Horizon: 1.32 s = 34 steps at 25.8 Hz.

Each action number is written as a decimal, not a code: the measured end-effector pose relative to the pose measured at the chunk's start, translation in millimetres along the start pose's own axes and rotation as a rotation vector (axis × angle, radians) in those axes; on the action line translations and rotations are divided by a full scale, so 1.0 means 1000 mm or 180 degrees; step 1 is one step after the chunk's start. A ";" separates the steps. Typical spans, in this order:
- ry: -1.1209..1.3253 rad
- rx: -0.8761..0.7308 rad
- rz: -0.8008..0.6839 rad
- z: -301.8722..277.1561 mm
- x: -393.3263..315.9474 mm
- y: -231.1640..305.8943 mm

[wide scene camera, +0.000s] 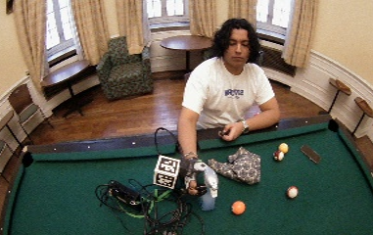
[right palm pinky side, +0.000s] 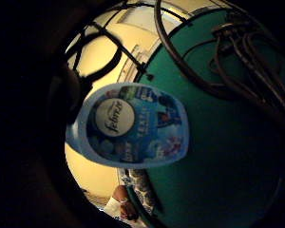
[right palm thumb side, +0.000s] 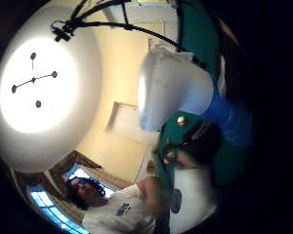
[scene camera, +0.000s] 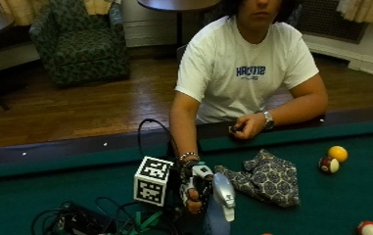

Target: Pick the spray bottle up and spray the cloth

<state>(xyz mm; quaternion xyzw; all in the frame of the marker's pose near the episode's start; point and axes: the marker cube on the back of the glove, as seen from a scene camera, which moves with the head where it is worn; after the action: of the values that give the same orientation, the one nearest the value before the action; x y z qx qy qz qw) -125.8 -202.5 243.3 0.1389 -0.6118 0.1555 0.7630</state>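
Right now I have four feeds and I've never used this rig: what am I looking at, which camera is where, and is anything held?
No machine: a person at a green pool table works with a gloved right hand. Two views come from cameras across the table; the two round ones sit on that hand's palm. The hand grips a spray bottle, seen close up from the palm. A patterned cloth lies beside it. Pool balls and a heap of cables also lie on the felt.
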 end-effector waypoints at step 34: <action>-0.0044 -0.0168 -0.0129 0.002 0.001 -0.001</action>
<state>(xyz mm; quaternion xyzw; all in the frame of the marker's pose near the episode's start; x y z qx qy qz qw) -126.4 -204.2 245.0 0.1321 -0.6181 0.1228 0.7652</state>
